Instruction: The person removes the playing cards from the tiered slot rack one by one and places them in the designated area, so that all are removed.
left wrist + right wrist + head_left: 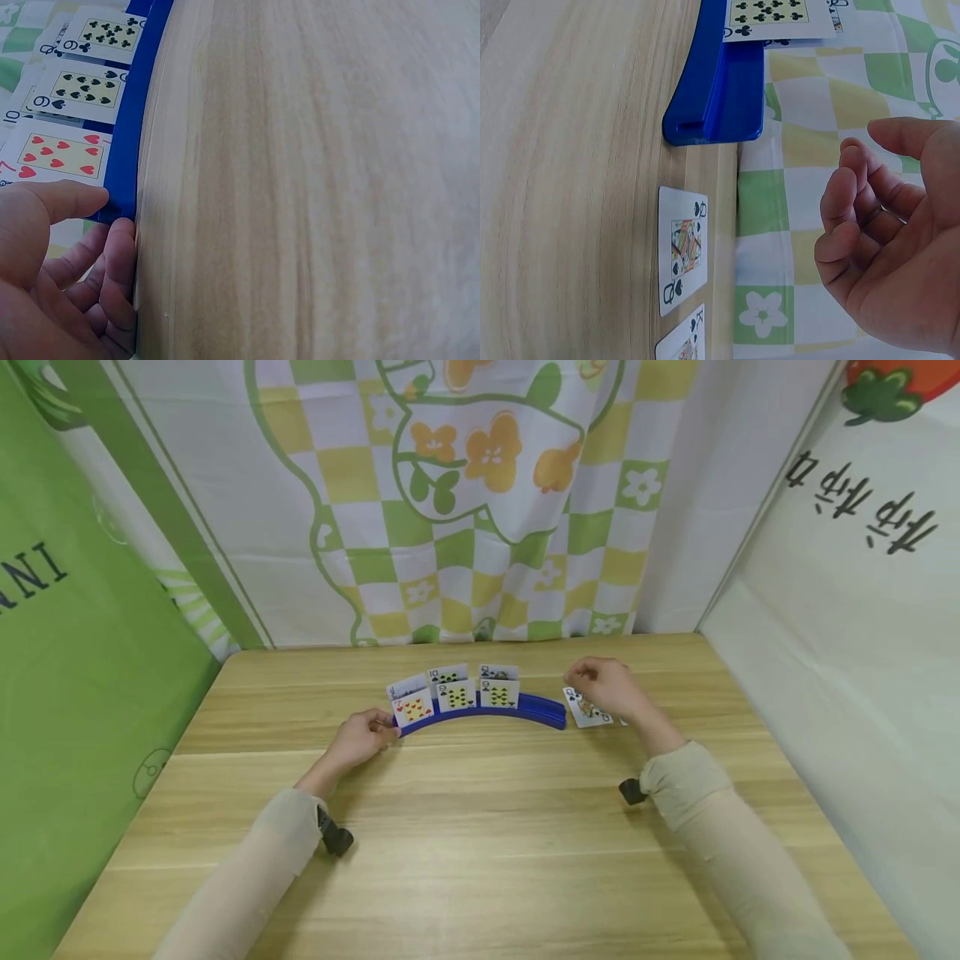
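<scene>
Left hand (362,739) is parked at the left end of the blue rack (525,706), thumb and curled fingers (120,255) pinching that end. The rack is a curved card holder sitting mid-table (480,827), with cards standing in it: a red hearts card (413,706) closest to the left hand, then black spades and clubs cards along it.

Right hand (606,687) hovers just past the rack's right end, fingers (840,217) loosely curled and holding nothing. Right under it a queen (682,247) lies face up flat on the table, with another card (682,341) just beside. Both forearms reach forward in beige sleeves.
</scene>
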A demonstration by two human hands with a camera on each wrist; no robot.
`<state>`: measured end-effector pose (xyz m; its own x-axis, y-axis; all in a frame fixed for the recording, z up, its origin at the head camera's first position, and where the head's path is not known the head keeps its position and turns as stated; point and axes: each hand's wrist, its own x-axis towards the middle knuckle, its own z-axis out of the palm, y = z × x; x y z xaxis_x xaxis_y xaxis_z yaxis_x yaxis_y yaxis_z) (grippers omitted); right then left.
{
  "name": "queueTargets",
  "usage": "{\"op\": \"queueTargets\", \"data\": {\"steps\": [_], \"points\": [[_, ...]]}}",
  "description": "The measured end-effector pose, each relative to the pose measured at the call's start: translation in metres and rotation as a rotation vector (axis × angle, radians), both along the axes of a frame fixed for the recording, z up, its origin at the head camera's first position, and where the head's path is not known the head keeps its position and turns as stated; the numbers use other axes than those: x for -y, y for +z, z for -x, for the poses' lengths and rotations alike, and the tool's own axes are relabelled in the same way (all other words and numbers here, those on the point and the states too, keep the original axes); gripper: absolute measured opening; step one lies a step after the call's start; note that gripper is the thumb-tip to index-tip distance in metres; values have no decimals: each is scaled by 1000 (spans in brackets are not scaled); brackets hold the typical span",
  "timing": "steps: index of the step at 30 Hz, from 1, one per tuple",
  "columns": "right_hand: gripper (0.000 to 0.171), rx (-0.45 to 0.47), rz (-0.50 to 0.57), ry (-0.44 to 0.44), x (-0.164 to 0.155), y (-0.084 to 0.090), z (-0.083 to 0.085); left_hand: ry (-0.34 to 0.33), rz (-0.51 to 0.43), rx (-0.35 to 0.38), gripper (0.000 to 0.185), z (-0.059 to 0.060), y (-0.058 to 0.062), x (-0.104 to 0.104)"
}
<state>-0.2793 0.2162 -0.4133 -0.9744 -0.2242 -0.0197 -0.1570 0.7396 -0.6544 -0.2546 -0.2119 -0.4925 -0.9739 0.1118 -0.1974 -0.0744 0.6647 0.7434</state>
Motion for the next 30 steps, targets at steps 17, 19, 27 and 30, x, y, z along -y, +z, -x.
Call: {"op": "queueTargets", "data": {"steps": [17,19,27,30], "points": [[31,6,27,24,13,-2,2,8,7,-3,35,0,-1,0],[33,8,32,28,14,-2,2,8,3,-1,36,0,-1,-1],[31,25,48,41,20,-4,0,14,4,2,38,0,0,-1],[28,16,53,41,23,-5,1,17,10,-1,37,0,0,-1]]}}
